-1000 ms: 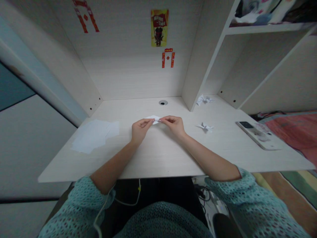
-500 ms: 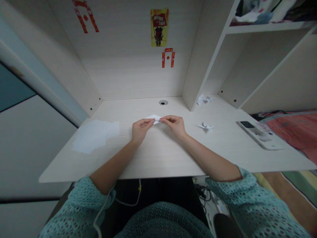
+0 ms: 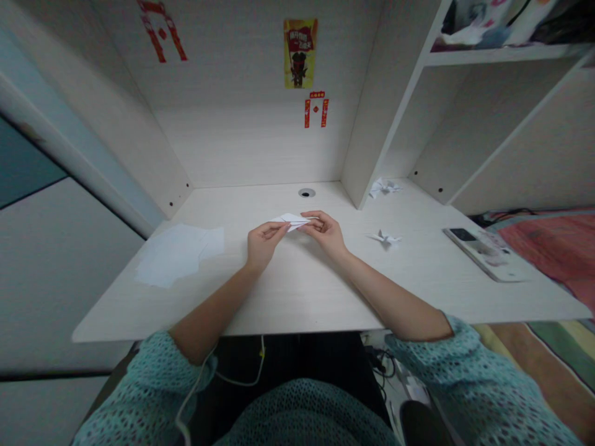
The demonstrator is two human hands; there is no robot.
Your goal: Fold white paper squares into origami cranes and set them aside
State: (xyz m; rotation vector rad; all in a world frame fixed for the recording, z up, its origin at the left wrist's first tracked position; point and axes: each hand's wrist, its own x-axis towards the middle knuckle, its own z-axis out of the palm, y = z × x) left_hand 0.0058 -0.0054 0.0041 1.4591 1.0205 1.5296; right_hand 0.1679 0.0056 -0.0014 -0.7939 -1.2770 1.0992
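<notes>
A small piece of folded white paper [image 3: 294, 220] is held between my two hands above the middle of the desk. My left hand [image 3: 264, 243] pinches its left part between thumb and fingers. On the other side, my right hand [image 3: 326, 230] has its thumb and fingers closed about the right end. A crease runs along the paper, which looks narrow and pointed. To the right lies a folded paper crane [image 3: 385, 238], and more folded white paper figures [image 3: 385, 187] rest by the divider.
Loose white paper sheets [image 3: 174, 254] lie at the left of the desk [image 3: 288, 297]. A phone-like flat white object [image 3: 481, 254] is at the right, beside red cloth [image 3: 548, 241]. An upright divider [image 3: 390, 93] stands behind, and a cable hole [image 3: 307, 192] is at the back.
My right hand's fingers have shifted slightly up and opened a little along the paper's right end, so more of the paper shows. My left hand stays nearly in place.
</notes>
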